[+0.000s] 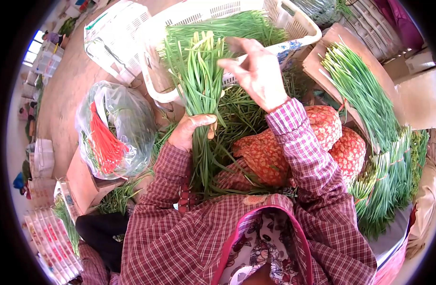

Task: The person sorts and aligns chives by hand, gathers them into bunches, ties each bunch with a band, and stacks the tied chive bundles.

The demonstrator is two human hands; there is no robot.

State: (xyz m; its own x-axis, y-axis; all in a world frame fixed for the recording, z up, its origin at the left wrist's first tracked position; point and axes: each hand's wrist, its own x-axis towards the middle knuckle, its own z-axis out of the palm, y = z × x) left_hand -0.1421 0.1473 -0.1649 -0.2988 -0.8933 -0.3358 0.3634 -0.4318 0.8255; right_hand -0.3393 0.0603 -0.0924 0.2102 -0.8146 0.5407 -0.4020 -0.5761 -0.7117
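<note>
My left hand [192, 130] is wrapped round the lower part of a bunch of garlic chives [201, 80], which stands upright with its pale cut ends on top. Long green leaves hang below the fist into my lap. My right hand [260, 71] is raised to the right of the bunch's top, slightly blurred, with thumb and forefinger apart and their tips close to the stems. Behind the bunch, a white plastic crate [163, 97] holds more chives [237, 26]. Loose leaves [241, 107] lie below my hands.
On the right, chives [360, 90] lie on a cardboard sheet [315, 64], with tied bunches [389, 180] nearer me. At left, a clear plastic bag [137, 114] bears red ties [104, 142]. Another white crate [118, 35] stands behind it. Orange patterned cloth [265, 152] covers my lap.
</note>
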